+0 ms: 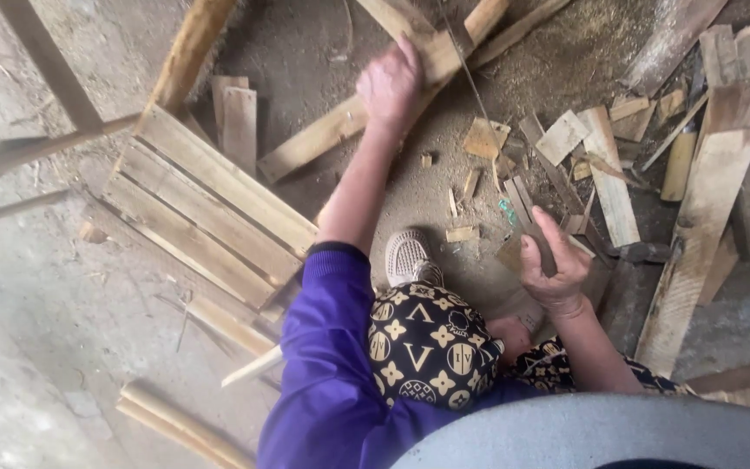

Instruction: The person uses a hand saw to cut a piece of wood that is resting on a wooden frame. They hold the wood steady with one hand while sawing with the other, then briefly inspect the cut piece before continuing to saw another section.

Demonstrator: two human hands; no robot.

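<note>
A long wooden plank (pixel 375 108), lying slantwise on the sawdust-strewn floor (pixel 332 52), is pressed flat under the left hand (pixel 390 85), apparently to steady it. A thin saw blade (pixel 527 221) is clenched in the right hand (pixel 553 269) (offcuts (pixel 566 135) are scattered close by).

Item, my own person as seen from above: left arm in a purple long sleeve (pixel 327 347) with a dark ribbed cuff, pushed up to the elbow. Left hand (pixel 390 84) and right hand (pixel 553 265) bare, no gloves or rings visible. Trousers (pixel 423 343) black with a cream and gold flower-and-letter print. One beige woven-mesh shoe (pixel 407 256). Grey hat brim (pixel 592 434) at the bottom edge.
</note>
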